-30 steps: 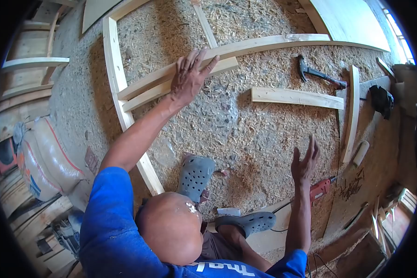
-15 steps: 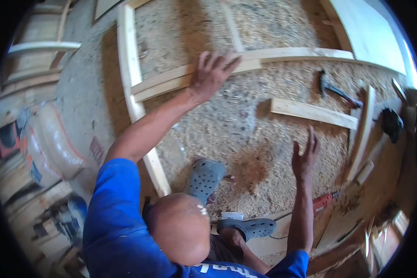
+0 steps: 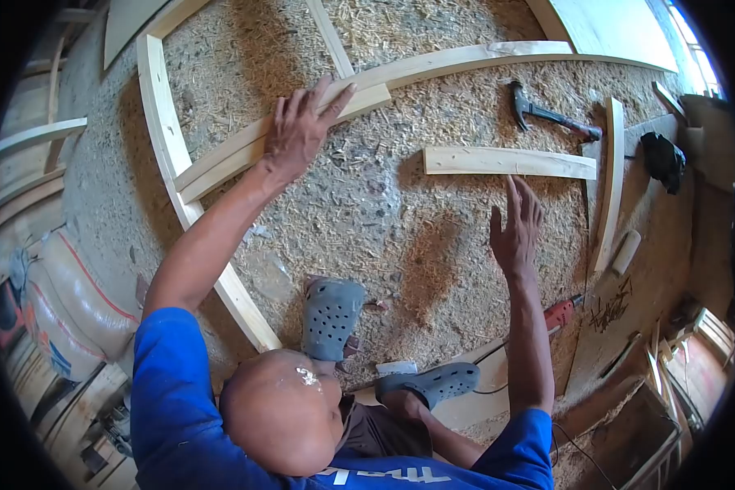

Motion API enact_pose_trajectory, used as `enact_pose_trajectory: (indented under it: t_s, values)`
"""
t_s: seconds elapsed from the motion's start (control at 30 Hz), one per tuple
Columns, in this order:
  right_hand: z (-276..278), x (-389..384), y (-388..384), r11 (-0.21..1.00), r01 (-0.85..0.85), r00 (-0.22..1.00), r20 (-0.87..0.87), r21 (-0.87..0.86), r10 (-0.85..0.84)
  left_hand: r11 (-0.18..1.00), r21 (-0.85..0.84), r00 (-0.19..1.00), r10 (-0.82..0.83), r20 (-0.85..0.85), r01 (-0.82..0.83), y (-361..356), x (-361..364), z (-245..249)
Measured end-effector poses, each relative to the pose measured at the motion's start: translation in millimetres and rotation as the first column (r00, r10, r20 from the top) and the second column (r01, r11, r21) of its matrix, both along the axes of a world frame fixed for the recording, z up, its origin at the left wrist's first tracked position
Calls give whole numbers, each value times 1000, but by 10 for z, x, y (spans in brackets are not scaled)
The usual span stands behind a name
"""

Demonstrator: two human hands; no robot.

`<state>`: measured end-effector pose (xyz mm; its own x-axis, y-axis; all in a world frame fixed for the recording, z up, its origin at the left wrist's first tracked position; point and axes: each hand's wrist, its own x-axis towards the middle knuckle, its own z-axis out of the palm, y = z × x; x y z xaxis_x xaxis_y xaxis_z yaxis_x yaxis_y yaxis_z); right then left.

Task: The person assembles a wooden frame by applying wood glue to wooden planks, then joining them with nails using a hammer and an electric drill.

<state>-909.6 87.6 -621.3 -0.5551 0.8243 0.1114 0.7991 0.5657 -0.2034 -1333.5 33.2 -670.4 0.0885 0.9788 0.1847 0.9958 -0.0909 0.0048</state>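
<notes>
My left hand (image 3: 298, 139) lies with spread fingers over two parallel wooden pieces of a frame; the short piece (image 3: 366, 103) ends just right of it, and the long rail (image 3: 457, 59) runs on to the upper right. My right hand (image 3: 517, 224) hangs open above the shavings, nothing in it, its fingertips just below a loose wooden block (image 3: 510, 162). A side beam (image 3: 162, 122) of the frame meets the two pieces at the left. A hammer (image 3: 551, 118) lies beyond the block.
Around are a thin board (image 3: 608, 184), a black object (image 3: 663, 163), a red power tool (image 3: 559, 314) with a cord, a pale panel (image 3: 616, 33), and filled sacks (image 3: 77, 302) at the left. Grey clogs (image 3: 332, 318) are on the feet. Shavings cover the floor.
The view has shifted, so the frame and tools appear further left and higher. My left hand remains on the wooden pieces. My right hand is nearer the loose block, its fingers still apart.
</notes>
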Motion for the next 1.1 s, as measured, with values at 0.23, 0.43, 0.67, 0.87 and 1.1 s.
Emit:
enact_pose_trajectory:
  t_s: [0.23,0.43,0.67,0.87,1.1]
  values:
    - [-121,-161,696,993,-78,965,258,87,53,998,-32,999,44,-21,-45,-6,-4,-10]
    - [493,-91,392,988,-107,969,234,112,78,998,-29,996,57,-69,-59,-7,14,59]
    - [718,142,28,985,-87,959,281,147,43,999,40,1000,11,-25,-10,11,40,109]
    - [321,488,259,989,141,900,410,48,-149,999,43,997,5,-73,-2,6,72,185]
    - [280,1430,717,973,223,915,357,-61,-188,1000,-10,997,27,-77,-28,16,90,204]
